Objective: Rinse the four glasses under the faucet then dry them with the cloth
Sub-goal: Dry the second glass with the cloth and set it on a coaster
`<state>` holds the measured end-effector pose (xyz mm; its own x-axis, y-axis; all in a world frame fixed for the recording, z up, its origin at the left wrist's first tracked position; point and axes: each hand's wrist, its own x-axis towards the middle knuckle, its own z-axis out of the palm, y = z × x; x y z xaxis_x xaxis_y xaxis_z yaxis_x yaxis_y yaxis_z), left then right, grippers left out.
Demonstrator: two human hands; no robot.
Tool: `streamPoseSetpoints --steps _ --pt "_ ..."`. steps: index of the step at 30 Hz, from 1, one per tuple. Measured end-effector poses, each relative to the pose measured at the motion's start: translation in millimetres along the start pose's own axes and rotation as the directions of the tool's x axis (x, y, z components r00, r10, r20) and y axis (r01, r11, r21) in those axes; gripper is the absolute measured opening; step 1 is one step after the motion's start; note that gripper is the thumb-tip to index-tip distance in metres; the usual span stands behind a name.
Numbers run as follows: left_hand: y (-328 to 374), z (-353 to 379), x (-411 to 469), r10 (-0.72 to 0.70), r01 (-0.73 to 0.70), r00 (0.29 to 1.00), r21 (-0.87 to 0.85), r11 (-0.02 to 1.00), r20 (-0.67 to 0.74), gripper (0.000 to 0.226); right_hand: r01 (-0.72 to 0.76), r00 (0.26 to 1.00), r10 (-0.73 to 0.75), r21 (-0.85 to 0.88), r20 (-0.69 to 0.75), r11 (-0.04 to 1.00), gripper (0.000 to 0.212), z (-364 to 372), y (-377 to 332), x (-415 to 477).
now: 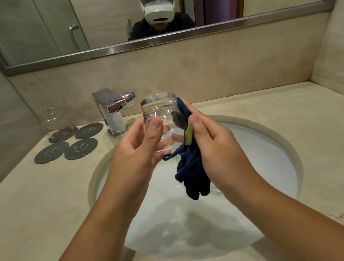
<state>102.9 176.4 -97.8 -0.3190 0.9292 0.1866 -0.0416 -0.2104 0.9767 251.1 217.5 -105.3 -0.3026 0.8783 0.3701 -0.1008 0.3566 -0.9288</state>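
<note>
Above the sink, my left hand grips a clear glass, thumb on its near side and fingers behind it. The glass is tilted, with its thick base up and away from me. My right hand holds a dark blue cloth against the right side of the glass; the cloth's loose end hangs down over the basin. A second clear glass stands on the far left coaster. No water runs from the chrome faucet.
Three more grey round coasters lie bare left of the faucet. The round white sink is set in a beige marble counter. A mirror hangs on the back wall, and walls close in on both sides.
</note>
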Motion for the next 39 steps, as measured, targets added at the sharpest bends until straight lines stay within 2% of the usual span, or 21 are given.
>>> streamPoseSetpoints --steps 2,4,8,13,17,21,26,29,33,36,37,39 --pt "-2.1 1.7 1.7 -0.03 0.029 0.999 -0.038 0.999 -0.023 0.069 -0.02 1.0 0.02 -0.006 -0.001 1.0 0.035 -0.8 1.0 0.8" --pt "-4.0 2.5 1.9 -0.041 0.042 0.999 0.013 0.999 -0.034 0.072 -0.02 1.0 0.02 -0.034 -0.012 0.999 0.034 -2.0 4.2 1.4" --pt "-8.7 1.9 4.0 -0.057 0.063 0.997 0.118 0.991 -0.054 0.061 0.039 0.999 -0.041 -0.102 -0.018 0.994 0.038 -3.4 2.5 -1.7" --pt "-9.6 -0.1 3.7 -0.025 0.032 0.997 0.103 0.994 -0.07 0.083 0.089 0.996 -0.091 -0.165 -0.002 0.982 0.04 -0.4 -1.2 -4.1" --pt "-3.5 0.2 1.8 -0.023 0.025 0.997 0.016 1.0 -0.075 0.068 0.036 0.999 -0.037 -0.068 -0.007 0.997 0.037 -3.1 -2.6 -1.4" --pt "0.0 0.2 0.0 -0.066 0.065 0.998 -0.052 0.996 -0.005 0.066 -0.011 1.0 0.011 0.016 0.0 1.0 0.037 -3.7 2.4 3.1" --pt "-4.6 -1.2 2.1 -0.024 0.026 1.0 0.146 0.989 -0.019 0.064 -0.008 1.0 0.009 -0.053 0.01 0.999 0.036 -4.8 6.2 2.3" --pt "-3.9 -3.4 0.9 -0.029 0.029 1.0 0.144 0.989 0.002 0.037 0.054 0.998 -0.052 -0.113 0.023 0.992 0.04 -5.6 2.6 0.7" --pt "-1.1 -3.2 -3.0 -0.013 0.006 0.999 0.212 0.977 0.03 0.04 0.122 0.992 -0.115 -0.161 0.053 0.979 0.041 -4.2 2.7 -1.5" --pt "1.4 -3.6 -3.3 -0.021 0.019 1.0 0.15 0.988 0.011 0.024 0.056 0.998 -0.053 -0.091 0.035 0.994 0.038 -5.6 3.2 1.3" --pt "2.4 -3.0 -3.7 -0.028 0.027 1.0 0.111 0.993 0.007 0.025 0.024 0.999 -0.022 -0.05 0.028 0.998 0.037 -6.0 2.9 2.6" --pt "1.8 -2.4 -1.8 -0.026 0.026 1.0 0.029 0.999 0.003 0.046 -0.061 0.998 0.059 0.064 0.035 0.996 0.036 -6.6 2.4 5.7"
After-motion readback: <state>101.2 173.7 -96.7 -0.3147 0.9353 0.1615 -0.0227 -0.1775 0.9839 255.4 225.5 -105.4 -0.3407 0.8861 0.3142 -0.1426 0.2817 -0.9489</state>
